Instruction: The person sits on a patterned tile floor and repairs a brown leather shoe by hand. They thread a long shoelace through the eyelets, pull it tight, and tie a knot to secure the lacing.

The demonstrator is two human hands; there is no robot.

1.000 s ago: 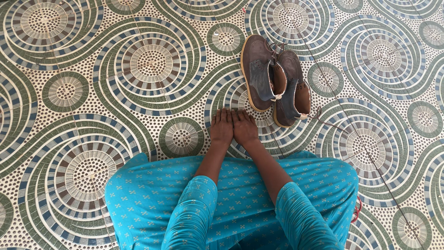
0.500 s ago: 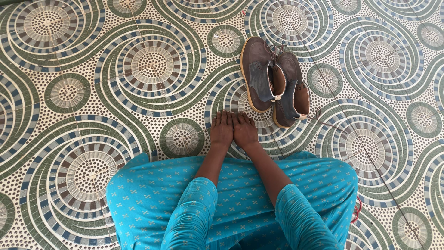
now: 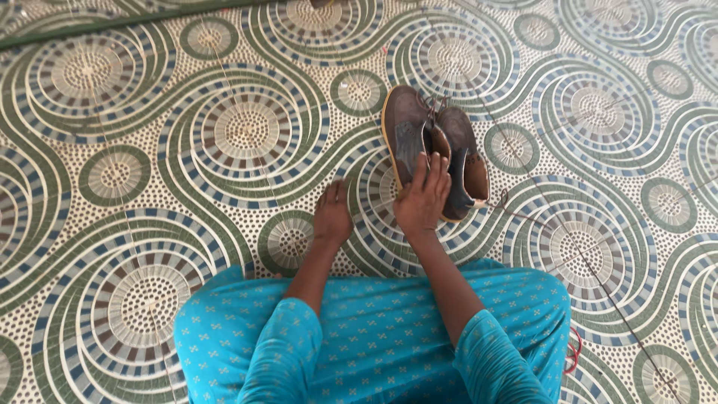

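A pair of grey-brown shoes (image 3: pixel 437 146) with tan soles lies side by side on the patterned floor (image 3: pixel 187 172), toes pointing away from me. My right hand (image 3: pixel 422 198) is stretched forward, fingers spread, resting on the heel of the left shoe. My left hand (image 3: pixel 331 215) lies flat on the floor just left of the shoes, holding nothing. Loose laces (image 3: pixel 508 206) trail from the right shoe across the floor. My turquoise sleeves and lap (image 3: pixel 374 337) fill the bottom of the view.
The floor is tiled in green, blue and cream swirls and dotted circles. A dark green strip (image 3: pixel 112 22) runs along the top left edge. A red cord or band (image 3: pixel 572 352) shows beside my right knee.
Both hands were together flat on the floor near me. My right hand has since reached forward onto the shoe, and my left hand has slid apart from it.
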